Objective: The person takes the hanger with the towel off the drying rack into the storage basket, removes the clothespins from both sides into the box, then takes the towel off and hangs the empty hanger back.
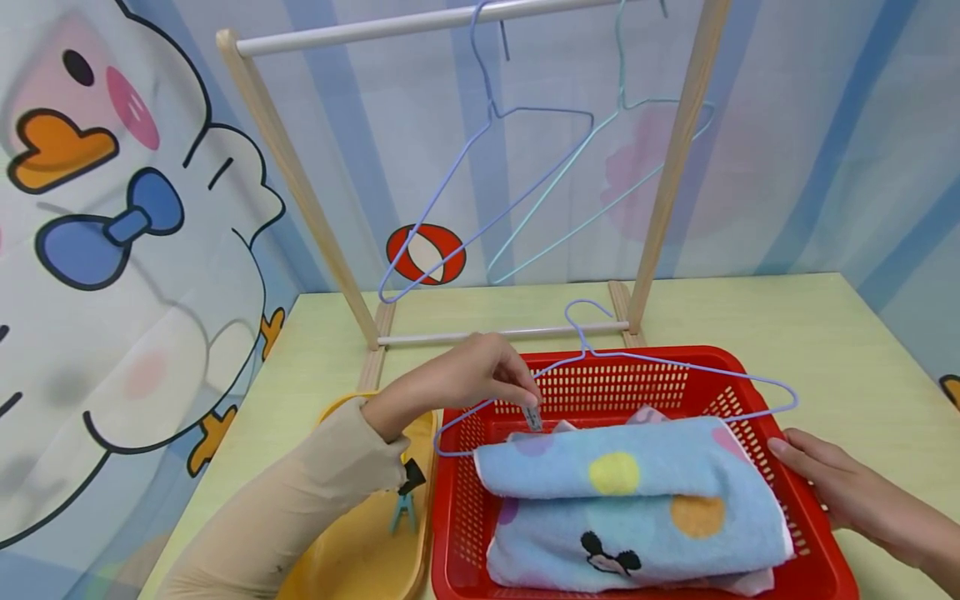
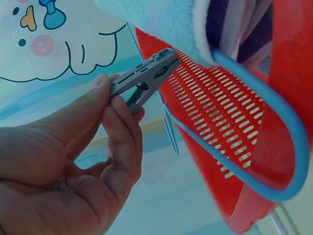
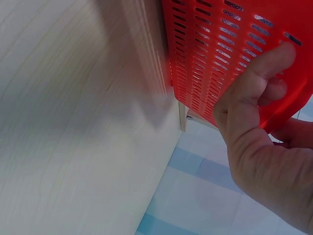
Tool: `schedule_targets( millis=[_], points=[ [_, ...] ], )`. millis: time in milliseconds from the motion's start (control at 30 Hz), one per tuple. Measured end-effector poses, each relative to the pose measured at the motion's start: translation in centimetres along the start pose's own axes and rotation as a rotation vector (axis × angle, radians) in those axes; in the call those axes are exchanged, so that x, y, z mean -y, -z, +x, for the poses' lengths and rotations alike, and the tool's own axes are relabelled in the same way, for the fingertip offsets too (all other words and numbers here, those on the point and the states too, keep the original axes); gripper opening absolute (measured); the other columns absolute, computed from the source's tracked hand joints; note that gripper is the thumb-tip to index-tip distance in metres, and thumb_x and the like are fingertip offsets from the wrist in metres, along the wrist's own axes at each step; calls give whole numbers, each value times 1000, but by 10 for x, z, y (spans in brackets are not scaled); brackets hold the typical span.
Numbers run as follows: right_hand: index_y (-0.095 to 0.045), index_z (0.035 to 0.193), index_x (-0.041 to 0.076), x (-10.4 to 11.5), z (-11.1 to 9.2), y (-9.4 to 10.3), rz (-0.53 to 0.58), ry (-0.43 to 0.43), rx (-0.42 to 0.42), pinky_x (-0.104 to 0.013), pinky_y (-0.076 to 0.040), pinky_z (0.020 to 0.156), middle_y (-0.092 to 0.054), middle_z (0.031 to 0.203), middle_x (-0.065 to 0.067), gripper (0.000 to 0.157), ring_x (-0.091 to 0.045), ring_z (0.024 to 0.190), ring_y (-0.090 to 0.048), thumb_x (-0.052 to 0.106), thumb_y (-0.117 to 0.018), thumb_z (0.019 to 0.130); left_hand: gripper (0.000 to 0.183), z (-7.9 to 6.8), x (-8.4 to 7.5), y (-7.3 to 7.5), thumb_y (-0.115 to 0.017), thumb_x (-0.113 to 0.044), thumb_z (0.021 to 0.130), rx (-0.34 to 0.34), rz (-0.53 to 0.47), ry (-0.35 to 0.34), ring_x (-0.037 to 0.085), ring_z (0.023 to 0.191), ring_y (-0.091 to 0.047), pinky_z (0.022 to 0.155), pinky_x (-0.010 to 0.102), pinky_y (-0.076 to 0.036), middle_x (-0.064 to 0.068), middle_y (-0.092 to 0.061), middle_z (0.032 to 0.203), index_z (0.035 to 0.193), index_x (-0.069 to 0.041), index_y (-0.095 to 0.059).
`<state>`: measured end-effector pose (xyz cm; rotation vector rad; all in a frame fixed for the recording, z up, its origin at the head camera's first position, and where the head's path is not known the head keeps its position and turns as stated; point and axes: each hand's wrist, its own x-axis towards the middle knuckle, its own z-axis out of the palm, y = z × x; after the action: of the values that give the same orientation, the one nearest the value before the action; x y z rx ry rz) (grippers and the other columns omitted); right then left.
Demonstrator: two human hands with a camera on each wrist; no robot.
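My left hand [image 1: 480, 375] pinches a grey clothespin [image 2: 146, 73] between thumb and fingers, at the back left above the towel. A light blue towel [image 1: 637, 521] with coloured dots and a cartoon print is draped over the lower bar of a purple-blue hanger [image 1: 675, 364]. Towel and hanger lie across a red perforated basket [image 1: 442, 533], the hook pointing to the back. The clothespin's toothed end points toward the towel, apart from it in the left wrist view. My right hand [image 1: 847, 483] grips the basket's right rim, fingers bent against the outer wall.
Behind the basket stands a wooden rack with a white top rail [image 1: 360, 32]. A blue hanger [image 1: 450, 179] and a mint hanger [image 1: 592, 221] hang from it. To the left, a yellow basin [image 1: 360, 550] holds a teal clothespin [image 1: 403, 510] and a black one.
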<state>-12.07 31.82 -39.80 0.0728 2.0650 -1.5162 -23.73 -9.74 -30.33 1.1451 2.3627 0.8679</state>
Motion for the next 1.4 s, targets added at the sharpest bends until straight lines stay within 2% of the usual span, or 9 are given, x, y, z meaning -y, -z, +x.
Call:
schedule_targets(
  millis=[167,300,367,567,800,1000,1233,1400],
  points=[
    [0,148,-17,0,0,0,-4,-3,-2,-53,-57,77,-59,123,-17,76,-29,98,-68,39,-33,109,11,-4,3,1,-71,-16,94,4,12,-35,13,55,-47,53,22,-35,-8,-64,70,93,-9,-79],
    [0,148,-17,0,0,-1,-8,-8,-7,-52,-57,77,-59,123,-16,75,-28,98,-68,39,-33,109,13,-9,6,3,-67,-18,97,-14,-9,-35,9,51,-39,53,23,-35,1,-55,64,97,-10,-77],
    [-1,147,-17,0,0,-1,-10,-7,-8,-52,-57,77,-59,122,-16,75,-28,97,-68,39,-32,109,14,-12,7,3,-67,-19,98,-28,-15,-15,10,53,-42,55,24,-38,2,-56,67,101,-10,-76],
    [-2,147,-17,1,0,-1,-24,-26,-23,-51,-57,77,-59,122,-16,75,-28,97,-67,40,-32,109,21,-23,9,8,-67,-20,98,-78,-35,39,14,75,-57,69,27,-49,-4,-68,92,113,-6,-73],
    [-1,148,-16,1,1,0,-27,-46,-26,-51,-57,78,-58,124,-17,77,-28,97,-67,42,-33,109,24,-37,18,14,-66,-21,98,-113,-93,59,20,91,-64,82,31,-53,-2,-71,99,114,-5,-72],
    [-1,149,-15,4,1,-2,-45,-72,-45,-50,-57,78,-57,126,-19,78,-27,97,-67,43,-32,108,21,-56,19,22,-66,-19,98,-160,-101,82,28,94,-65,83,33,-53,-1,-71,99,113,-5,-73],
    [0,149,-14,4,0,-2,-37,-72,-48,-51,-57,77,-57,125,-17,78,-27,97,-67,44,-32,108,25,-79,27,29,-64,-20,99,-208,-67,147,18,94,-63,87,36,-52,0,-71,102,115,-1,-72],
    [-1,149,-15,3,1,-2,-30,-80,-53,-51,-57,78,-58,124,-16,79,-27,96,-68,45,-33,108,25,-95,38,30,-66,-20,98,-241,-41,207,18,95,-64,87,36,-53,3,-71,106,114,-1,-72]
  ],
)
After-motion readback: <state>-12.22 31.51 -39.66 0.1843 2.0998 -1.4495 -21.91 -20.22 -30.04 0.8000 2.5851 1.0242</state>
